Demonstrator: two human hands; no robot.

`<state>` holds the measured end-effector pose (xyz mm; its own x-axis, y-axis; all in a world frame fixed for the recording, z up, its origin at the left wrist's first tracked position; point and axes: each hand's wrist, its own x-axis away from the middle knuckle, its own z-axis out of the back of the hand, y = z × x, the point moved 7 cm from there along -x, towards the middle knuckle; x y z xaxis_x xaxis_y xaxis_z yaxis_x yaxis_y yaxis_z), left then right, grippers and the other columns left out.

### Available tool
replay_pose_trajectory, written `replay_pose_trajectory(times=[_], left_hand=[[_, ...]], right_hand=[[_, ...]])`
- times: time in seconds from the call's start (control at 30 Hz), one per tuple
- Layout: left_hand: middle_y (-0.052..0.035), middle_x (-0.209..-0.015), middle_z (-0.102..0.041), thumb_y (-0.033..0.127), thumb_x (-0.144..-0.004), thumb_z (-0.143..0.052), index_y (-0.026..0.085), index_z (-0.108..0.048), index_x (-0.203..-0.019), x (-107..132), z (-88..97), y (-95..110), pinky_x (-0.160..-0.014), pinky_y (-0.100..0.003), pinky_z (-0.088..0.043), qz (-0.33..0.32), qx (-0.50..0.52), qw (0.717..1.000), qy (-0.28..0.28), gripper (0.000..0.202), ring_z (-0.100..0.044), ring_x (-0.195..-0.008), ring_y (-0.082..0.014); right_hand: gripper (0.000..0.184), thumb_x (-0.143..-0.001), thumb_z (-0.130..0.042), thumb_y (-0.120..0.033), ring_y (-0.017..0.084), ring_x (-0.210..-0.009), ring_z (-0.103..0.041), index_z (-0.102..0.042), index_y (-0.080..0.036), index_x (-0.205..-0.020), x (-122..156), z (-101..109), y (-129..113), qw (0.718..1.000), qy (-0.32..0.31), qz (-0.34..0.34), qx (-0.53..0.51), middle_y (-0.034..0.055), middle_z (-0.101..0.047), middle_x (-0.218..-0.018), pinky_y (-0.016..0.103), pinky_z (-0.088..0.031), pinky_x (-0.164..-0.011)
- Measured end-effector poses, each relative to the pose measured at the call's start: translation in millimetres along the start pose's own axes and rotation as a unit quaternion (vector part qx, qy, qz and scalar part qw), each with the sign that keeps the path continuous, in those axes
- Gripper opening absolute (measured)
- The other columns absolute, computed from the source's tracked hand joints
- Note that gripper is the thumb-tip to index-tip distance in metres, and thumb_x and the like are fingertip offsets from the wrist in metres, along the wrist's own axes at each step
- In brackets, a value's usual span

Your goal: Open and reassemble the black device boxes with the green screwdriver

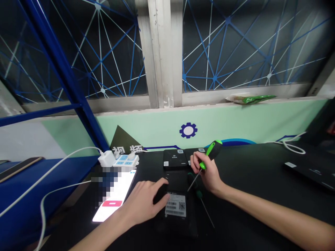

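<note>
My right hand [205, 172] is closed round a screwdriver with a green and black handle [212, 150]; its shaft slants down and left, the tip on a black box [180, 188] lying on the dark table. My left hand [148, 202] rests on the left side of that box with fingers spread, just above its white label [176, 205]. A second black box [175, 158] sits behind the first one. Another thin screwdriver [205, 209] lies on the table to the right of the box.
A lit phone [115, 200] lies left of my left hand. Behind it a white power strip [123, 161] carries a charger with white cables running left. Blue shelving frame stands at the left. A dark flat device [311, 170] and white cable lie far right. A green packet rests on the window sill.
</note>
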<state>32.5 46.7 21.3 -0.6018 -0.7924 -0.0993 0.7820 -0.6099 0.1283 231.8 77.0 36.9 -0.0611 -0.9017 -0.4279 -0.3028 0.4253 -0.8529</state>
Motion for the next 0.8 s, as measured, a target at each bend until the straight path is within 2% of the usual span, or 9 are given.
replay_pose_trajectory(times=[0.17,0.37,0.6,0.7,0.8], left_hand=[[0.002,-0.066,-0.057,0.048,-0.098,-0.041,0.026,-0.056,-0.118,-3,0.3,-2,-0.062,-0.03,-0.037,0.004,-0.027,1.0,0.008,0.033,-0.059,-0.065,-0.0223],[0.0014,-0.066,-0.059,0.049,-0.1,-0.037,0.025,-0.055,-0.118,-5,-1.6,-11,-0.059,-0.029,-0.036,0.03,-0.038,0.999,0.023,0.035,-0.062,-0.065,-0.023],[-0.0009,-0.07,-0.064,0.049,-0.101,-0.034,0.023,-0.056,-0.117,-5,-2.1,-9,-0.06,-0.031,-0.041,0.048,-0.036,0.998,0.028,0.037,-0.064,-0.066,-0.0245],[-0.0016,-0.071,-0.065,0.049,-0.101,-0.035,0.023,-0.056,-0.117,-5,-1.3,-8,-0.06,-0.031,-0.043,0.057,-0.03,0.998,0.023,0.038,-0.065,-0.066,-0.0243],[-0.0023,-0.074,-0.067,0.049,-0.101,-0.034,0.023,-0.056,-0.118,-5,-1.0,-7,-0.061,-0.031,-0.043,0.055,-0.019,0.998,0.021,0.038,-0.066,-0.066,-0.0241]], right_hand=[[0.046,-0.094,-0.052,-0.042,0.008,-0.037,-0.034,-0.044,-0.02,-0.054,1,-5,3,0.999,-0.03,-0.04,0.009,-0.0047,-0.043,-0.043,0.023,-0.023,-0.038],[0.046,-0.094,-0.052,-0.043,0.008,-0.038,-0.038,-0.042,-0.02,-0.055,1,-9,-5,0.998,-0.042,-0.022,0.051,-0.0044,-0.045,-0.045,0.021,-0.029,-0.039],[0.048,-0.097,-0.049,-0.044,0.008,-0.042,-0.044,-0.045,-0.019,-0.056,-2,-17,-14,0.984,-0.083,-0.013,0.154,-0.0042,-0.046,-0.049,0.02,-0.035,-0.042],[0.041,-0.096,-0.053,-0.044,0.008,-0.043,-0.046,-0.049,-0.019,-0.064,-5,-22,-14,0.976,-0.107,-0.033,0.185,-0.0053,-0.049,-0.052,0.02,-0.038,-0.044],[0.028,-0.089,-0.065,-0.042,0.009,-0.043,-0.05,-0.054,-0.02,-0.077,-6,-26,-14,0.975,-0.118,-0.051,0.182,-0.0057,-0.055,-0.054,0.02,-0.041,-0.043]])
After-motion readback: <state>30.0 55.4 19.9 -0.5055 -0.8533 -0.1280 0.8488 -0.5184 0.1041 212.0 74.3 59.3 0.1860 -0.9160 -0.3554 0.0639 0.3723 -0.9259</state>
